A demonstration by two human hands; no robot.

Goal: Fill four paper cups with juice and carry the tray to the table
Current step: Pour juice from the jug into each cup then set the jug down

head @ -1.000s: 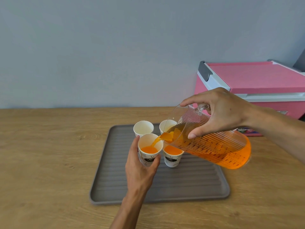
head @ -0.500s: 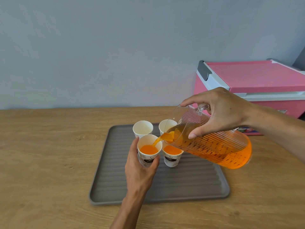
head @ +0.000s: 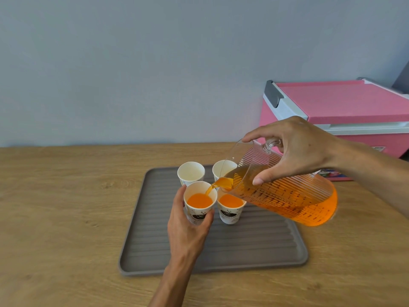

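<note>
Wood-grain counter is carrying everything, with a pink cooler sitting at the back right against the wall. Grey ribbed tray is lying flat in front of me, four paper cups clustered near its far edge. My right hand is wrapping over the top of the clear measuring jug, tilting it so a thin stream of orange juice is running off the spout. My left hand is curling around the near-left cup, steadying it on the tray while it is filling. Beside it, the near-right cup is already holding juice; the far-left cup is looking empty, and the far-right cup is half hidden behind the jug. I am judging that keeping the tilt gentle and easing back before the rim matters most, since a squeezed paper wall could buckle and slop.
</note>
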